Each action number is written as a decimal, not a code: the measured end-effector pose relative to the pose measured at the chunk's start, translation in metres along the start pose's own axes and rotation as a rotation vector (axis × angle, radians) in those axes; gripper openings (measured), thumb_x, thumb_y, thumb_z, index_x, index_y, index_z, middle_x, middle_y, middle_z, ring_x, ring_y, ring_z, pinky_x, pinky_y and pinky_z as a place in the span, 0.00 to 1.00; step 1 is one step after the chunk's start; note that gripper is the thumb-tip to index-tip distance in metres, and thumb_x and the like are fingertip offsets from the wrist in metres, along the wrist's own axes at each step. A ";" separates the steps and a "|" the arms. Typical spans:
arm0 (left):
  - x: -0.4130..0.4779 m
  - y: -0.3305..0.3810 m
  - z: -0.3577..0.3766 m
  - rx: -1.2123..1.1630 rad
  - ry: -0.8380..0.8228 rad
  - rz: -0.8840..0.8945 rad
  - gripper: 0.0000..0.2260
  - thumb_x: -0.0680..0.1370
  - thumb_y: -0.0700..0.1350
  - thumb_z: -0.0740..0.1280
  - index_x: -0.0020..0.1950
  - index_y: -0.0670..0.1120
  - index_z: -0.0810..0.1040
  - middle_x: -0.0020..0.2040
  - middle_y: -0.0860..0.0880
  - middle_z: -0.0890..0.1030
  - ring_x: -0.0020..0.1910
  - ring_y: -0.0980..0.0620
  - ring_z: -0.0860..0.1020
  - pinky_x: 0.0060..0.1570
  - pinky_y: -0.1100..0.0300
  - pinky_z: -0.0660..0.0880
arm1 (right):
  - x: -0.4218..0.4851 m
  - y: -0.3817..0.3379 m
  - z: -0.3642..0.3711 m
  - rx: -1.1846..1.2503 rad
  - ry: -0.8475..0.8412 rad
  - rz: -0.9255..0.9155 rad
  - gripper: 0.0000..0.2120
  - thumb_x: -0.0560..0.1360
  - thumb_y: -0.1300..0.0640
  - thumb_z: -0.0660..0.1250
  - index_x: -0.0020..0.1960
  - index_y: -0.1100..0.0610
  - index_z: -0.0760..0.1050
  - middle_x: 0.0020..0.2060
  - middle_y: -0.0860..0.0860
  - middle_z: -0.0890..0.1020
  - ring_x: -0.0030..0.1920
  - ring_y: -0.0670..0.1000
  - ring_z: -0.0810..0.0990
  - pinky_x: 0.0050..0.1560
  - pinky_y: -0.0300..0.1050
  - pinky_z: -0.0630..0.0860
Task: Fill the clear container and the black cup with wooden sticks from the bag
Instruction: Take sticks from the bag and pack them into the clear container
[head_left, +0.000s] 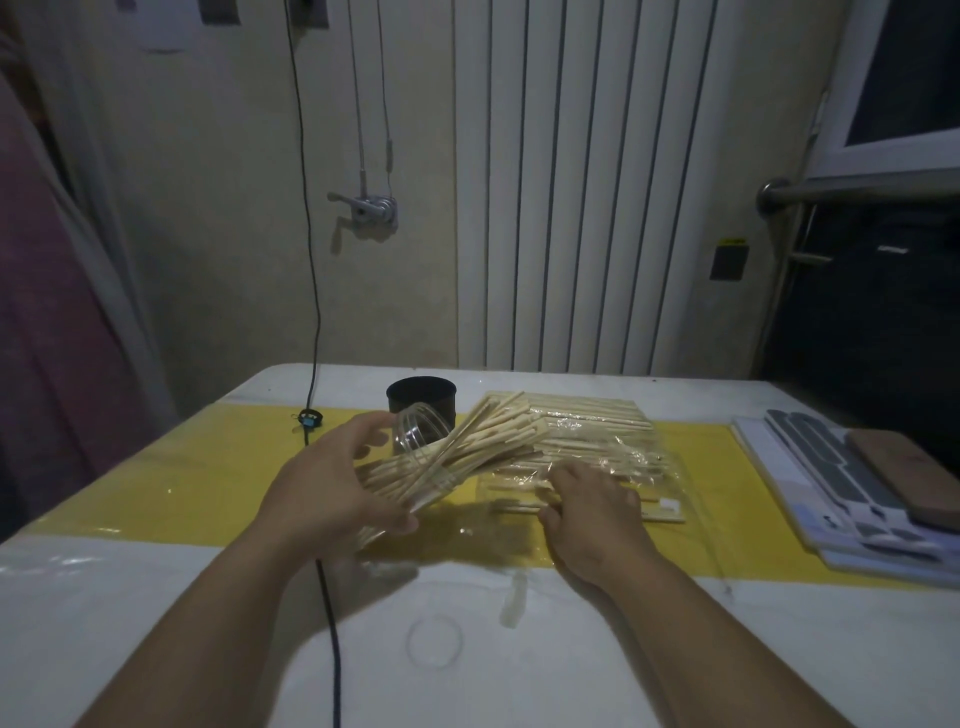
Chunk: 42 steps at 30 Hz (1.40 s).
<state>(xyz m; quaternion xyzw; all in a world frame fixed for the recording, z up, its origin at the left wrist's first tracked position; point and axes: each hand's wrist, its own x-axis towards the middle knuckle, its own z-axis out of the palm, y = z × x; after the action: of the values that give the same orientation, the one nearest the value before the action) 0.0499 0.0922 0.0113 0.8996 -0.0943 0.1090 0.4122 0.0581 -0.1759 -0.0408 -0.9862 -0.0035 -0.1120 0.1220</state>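
Yellow tag on the wall plate: I cannot read it. I see the left hand gripping the tilted clear container, fingers curled round it, with wooden sticks fanning from its mouth. The right hand rests on the bag, fingers loosely spread. The black cup stands just behind.

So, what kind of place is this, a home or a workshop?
Probably a room in a home, not a workshop: a covered table, a window at the right, and cloth hanging at the left. It is not certain.
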 end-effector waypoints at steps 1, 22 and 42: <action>0.000 0.000 0.000 0.001 -0.001 0.001 0.44 0.51 0.48 0.83 0.63 0.68 0.71 0.56 0.64 0.76 0.60 0.57 0.75 0.56 0.50 0.76 | 0.000 0.000 0.000 0.010 -0.015 0.000 0.18 0.81 0.46 0.58 0.70 0.44 0.67 0.68 0.45 0.71 0.70 0.52 0.67 0.67 0.52 0.61; 0.000 0.001 0.000 0.018 0.001 0.000 0.42 0.55 0.44 0.84 0.62 0.68 0.70 0.56 0.63 0.76 0.59 0.57 0.75 0.53 0.53 0.75 | -0.014 -0.009 -0.021 -0.110 -0.040 -0.107 0.10 0.78 0.57 0.58 0.58 0.50 0.73 0.57 0.52 0.78 0.59 0.58 0.76 0.50 0.48 0.69; -0.003 0.007 -0.003 -0.041 0.001 -0.005 0.42 0.50 0.49 0.81 0.59 0.69 0.69 0.53 0.69 0.73 0.59 0.57 0.74 0.56 0.50 0.75 | -0.028 -0.025 -0.073 -0.160 0.605 -0.284 0.15 0.69 0.47 0.62 0.27 0.55 0.71 0.25 0.51 0.76 0.27 0.58 0.76 0.32 0.41 0.56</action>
<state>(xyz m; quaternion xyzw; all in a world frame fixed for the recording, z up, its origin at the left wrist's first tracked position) 0.0450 0.0896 0.0174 0.8910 -0.0944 0.1064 0.4311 0.0135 -0.1691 0.0278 -0.9045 -0.0955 -0.4151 0.0230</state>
